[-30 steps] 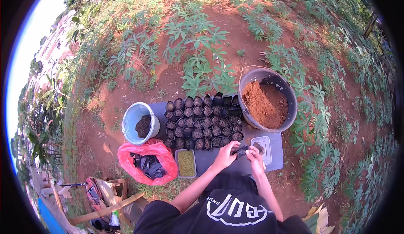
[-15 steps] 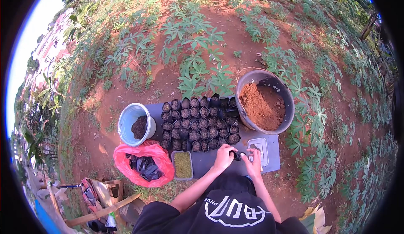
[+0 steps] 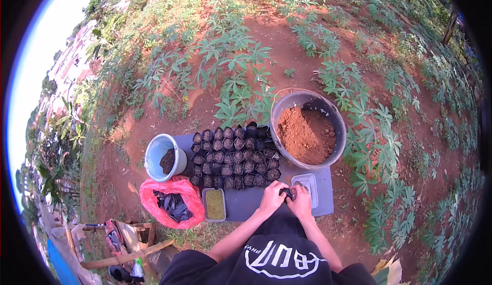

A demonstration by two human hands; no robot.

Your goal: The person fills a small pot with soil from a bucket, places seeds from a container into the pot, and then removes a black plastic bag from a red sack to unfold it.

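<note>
Close to my body, over the near edge of the grey table, a small black plastic planting bag [image 3: 288, 193] is gripped from both sides. My left hand [image 3: 271, 199] has its fingers closed on the bag's left side. On the other side, my right hand [image 3: 301, 202] pinches it. Fingers cover much of the bag, so its contents cannot be seen. Just beyond my hands stand rows of filled black planting bags [image 3: 238, 156]. A shallow clear plastic container [image 3: 313, 202] lies right beside my right hand.
A large dark bucket of reddish soil [image 3: 341, 149] stands at the back right. On the left are a light-blue bucket [image 3: 148, 159] with dark soil, a pink bag [image 3: 148, 203] of black plastic, and a tub of small green grains [image 3: 215, 205]. Leafy plants grow beyond the table [image 3: 246, 210].
My hands have come closer together around the black planting bag, with my right fingers now folded onto it. The view has shifted slightly, moving the table and its contents within the frame.
</note>
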